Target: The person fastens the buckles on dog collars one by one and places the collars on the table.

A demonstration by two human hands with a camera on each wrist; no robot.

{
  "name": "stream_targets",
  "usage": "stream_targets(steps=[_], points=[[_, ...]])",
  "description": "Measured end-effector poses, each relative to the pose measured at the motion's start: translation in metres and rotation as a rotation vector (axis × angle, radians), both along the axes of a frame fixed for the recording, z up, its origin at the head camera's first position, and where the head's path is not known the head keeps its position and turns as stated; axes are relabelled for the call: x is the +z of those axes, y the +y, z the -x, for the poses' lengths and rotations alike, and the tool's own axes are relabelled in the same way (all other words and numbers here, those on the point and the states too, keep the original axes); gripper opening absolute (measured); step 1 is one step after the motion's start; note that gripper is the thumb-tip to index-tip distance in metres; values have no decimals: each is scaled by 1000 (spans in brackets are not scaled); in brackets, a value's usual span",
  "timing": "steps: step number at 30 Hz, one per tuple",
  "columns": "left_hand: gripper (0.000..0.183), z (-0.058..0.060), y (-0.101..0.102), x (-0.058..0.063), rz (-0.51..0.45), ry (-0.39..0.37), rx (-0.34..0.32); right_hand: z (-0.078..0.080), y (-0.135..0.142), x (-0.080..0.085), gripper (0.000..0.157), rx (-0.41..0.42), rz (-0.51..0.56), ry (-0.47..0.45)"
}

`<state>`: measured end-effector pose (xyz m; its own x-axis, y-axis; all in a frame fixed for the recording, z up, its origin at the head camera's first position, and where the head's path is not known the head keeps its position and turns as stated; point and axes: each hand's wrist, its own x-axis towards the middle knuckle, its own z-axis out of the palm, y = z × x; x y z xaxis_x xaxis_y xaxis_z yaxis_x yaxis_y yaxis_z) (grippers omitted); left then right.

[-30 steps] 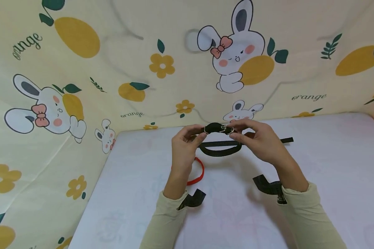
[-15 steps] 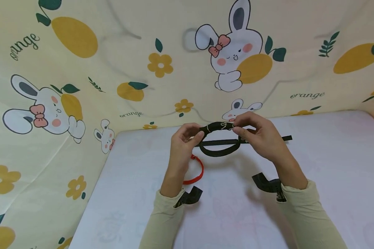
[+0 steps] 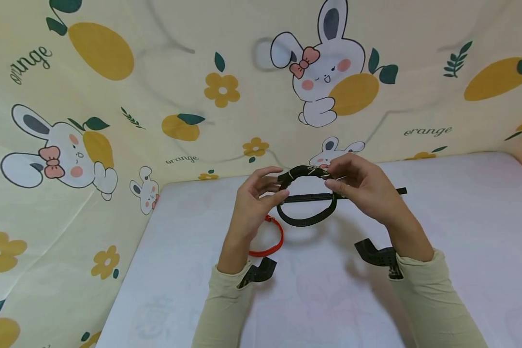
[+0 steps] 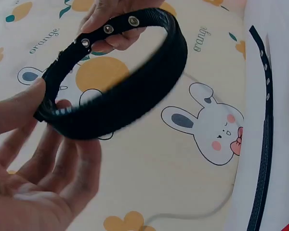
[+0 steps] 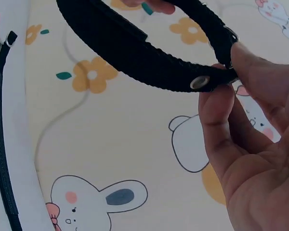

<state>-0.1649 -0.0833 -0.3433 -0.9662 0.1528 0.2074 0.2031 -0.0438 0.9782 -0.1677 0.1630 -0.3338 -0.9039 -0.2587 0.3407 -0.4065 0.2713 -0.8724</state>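
Note:
A black collar (image 3: 306, 222) with metal eyelets and a buckle is fastened into a loop, held up above the table. My left hand (image 3: 253, 205) holds its left side, the thumb on the band and the fingers beneath it, as the left wrist view shows. At the other side my right hand (image 3: 367, 188) pinches the band near the buckle (image 5: 229, 34) between thumb and fingers. In the right wrist view an eyelet (image 5: 200, 83) shows beside the fingertips. Part of the loop is hidden by the hands.
Behind the loop, a second black collar (image 3: 309, 197) lies stretched out on the white table (image 3: 191, 270). A red collar (image 3: 282, 237) lies curled next to my left wrist. A patterned cloth (image 3: 226, 29) with rabbits and oranges rises behind the table.
The black loop has opened out rounder and tilted, showing more of its inside. My left fingers have spread and shifted slightly left, while my right hand has risen a little.

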Motion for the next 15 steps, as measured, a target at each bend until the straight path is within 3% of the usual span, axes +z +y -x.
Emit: stream_targets(steps=[4,8,15], points=[[33,1,2,-2,-16,67,4,0,0,0,18,-31,-2,3],[31,3,2,-5,-42,53,41,0,3,1,28,2,-72,-35],[31,4,-2,-5,-45,-18,102,3,17,-2,100,275,-257,6]])
